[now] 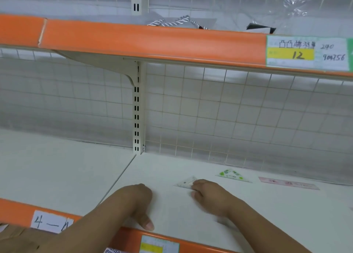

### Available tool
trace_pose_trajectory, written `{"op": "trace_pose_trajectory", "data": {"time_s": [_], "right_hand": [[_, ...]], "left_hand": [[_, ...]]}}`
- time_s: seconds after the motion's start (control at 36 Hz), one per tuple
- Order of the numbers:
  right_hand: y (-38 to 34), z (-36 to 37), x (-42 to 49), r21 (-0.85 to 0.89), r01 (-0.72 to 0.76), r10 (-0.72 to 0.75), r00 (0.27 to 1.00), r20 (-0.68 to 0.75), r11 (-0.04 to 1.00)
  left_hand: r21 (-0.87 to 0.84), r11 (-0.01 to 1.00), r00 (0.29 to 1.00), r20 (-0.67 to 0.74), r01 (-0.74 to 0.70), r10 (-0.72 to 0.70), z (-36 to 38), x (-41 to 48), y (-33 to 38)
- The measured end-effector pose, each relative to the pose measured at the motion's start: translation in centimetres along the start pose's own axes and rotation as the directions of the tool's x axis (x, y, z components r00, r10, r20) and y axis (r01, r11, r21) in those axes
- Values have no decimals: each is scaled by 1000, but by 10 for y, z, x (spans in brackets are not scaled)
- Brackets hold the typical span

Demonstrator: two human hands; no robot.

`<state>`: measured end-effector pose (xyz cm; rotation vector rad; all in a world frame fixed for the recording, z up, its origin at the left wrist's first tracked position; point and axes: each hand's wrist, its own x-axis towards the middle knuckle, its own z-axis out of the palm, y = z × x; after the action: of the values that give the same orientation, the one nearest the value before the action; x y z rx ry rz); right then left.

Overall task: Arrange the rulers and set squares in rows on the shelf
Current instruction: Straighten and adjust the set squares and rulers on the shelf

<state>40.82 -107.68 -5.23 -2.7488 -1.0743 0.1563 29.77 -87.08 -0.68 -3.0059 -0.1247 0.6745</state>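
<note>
On the white shelf [76,176] the right hand [208,194] lies with its fingers curled over the right corner of a clear square [185,183], seemingly pinching it, though blur hides the grip. The left hand [136,201] rests to the left of it by the near edge, thumb pointing near and fingers bent down out of sight, so I cannot tell whether they hold anything. Farther right and a little farther back lie a green square [232,175] and then a pink ruler [288,183], flat, apart from each other and from both hands
</note>
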Motion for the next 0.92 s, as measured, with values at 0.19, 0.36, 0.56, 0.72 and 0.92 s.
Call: {"op": "trace_pose_trajectory", "data": {"time_s": [0.19,0.36,0.56,0.72,0.92], "right_hand": [[11,-14,18,59,-128,128,992,4,990],[15,-19,28,101,-166,167,986,-5,981],[18,-23,33,196,-161,168,986,-15,967],[15,-28,27,242,-148,157,987,-20,959],[5,-47,4,315,-163,206,972,-109,935]], "left_hand": [[-10,1000,1000,18,7,-6,-1,1,1],[-13,1000,1000,16,21,-21,-1,2,2],[-6,999,999,19,31,-31,-2,0,3],[-7,1000,999,17,29,-29,-3,-1,4],[10,1000,999,28,19,-19,-6,-2,3]]}}
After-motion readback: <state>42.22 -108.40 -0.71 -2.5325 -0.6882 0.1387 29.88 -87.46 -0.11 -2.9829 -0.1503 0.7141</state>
